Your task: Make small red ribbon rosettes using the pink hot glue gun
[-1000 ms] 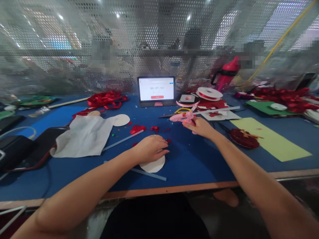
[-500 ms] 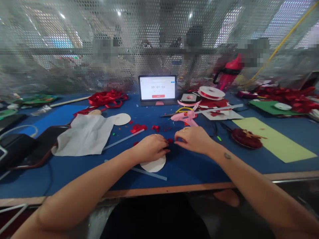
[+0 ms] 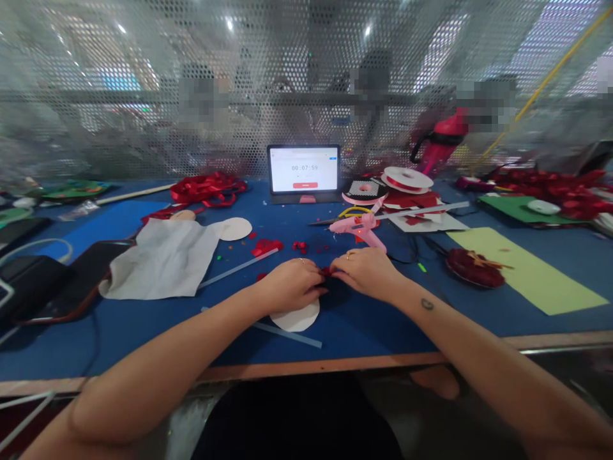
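A small red piece [image 3: 327, 271] sits between the two hands above the blue counter [image 3: 373, 326], level with their fingertips. The left hand [image 3: 293, 284] comes at it from one side, palm down with bent fingers, and the right hand [image 3: 366, 271] from the other, fingers curled inward; the fingertips partly hide the piece, so whether either hand grips it I cannot tell. A white disc [image 3: 297, 317] lies beneath the left hand, its near edge showing toward the person, with a translucent stick [image 3: 290, 335] just beside it. The pink glue gun [image 3: 357, 230] rests just beyond the right hand, and small red scraps [image 3: 267, 246] lie beyond the left.
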Demonstrator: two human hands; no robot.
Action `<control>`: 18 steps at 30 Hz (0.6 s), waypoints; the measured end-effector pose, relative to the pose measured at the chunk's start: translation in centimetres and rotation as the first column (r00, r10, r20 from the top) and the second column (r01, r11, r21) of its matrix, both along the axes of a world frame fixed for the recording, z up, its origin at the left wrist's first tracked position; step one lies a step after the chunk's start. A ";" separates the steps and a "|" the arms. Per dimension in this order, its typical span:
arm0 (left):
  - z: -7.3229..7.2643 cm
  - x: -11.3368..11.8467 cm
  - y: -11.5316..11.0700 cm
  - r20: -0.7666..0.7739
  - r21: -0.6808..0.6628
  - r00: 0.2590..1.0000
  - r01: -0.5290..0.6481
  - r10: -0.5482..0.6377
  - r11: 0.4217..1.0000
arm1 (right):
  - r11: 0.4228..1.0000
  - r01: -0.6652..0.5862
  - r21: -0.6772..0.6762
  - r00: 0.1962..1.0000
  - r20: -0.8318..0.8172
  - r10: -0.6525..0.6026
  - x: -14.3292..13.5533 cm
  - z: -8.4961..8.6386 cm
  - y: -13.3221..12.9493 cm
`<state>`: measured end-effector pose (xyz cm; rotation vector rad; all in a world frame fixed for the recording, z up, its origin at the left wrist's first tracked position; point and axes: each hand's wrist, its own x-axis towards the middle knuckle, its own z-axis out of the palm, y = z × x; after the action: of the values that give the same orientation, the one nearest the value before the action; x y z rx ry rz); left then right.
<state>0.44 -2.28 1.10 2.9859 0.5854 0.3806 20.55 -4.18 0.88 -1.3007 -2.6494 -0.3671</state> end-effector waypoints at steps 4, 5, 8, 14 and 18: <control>0.0 0.0 0.0 -0.008 0.004 1.000 -0.009 0.009 1.000 | 1.000 0.013 0.022 1.000 0.020 -0.013 -0.2 -0.1 -0.1; 0.0 0.0 0.0 -0.011 0.004 1.000 -0.010 0.010 1.000 | 0.999 0.013 0.032 1.000 0.026 -0.014 -0.3 -0.1 -0.1; 0.0 0.1 0.0 -0.016 0.006 1.000 -0.005 0.006 1.000 | 0.998 0.006 0.062 0.999 0.041 -0.009 -0.5 -0.2 -0.1; -0.1 -0.1 0.1 0.028 0.002 0.998 -0.057 0.057 0.998 | 0.978 -0.084 0.193 0.994 0.089 0.068 -0.2 -0.6 -0.1; -0.2 -0.3 0.4 0.107 -0.003 0.980 -0.166 0.165 0.986 | 0.943 -0.109 0.314 0.994 0.051 0.098 0.4 -1.2 0.0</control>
<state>0.19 -1.85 0.93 2.9086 0.8252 0.5510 20.93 -4.14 -0.28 -1.0592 -2.5361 -0.7690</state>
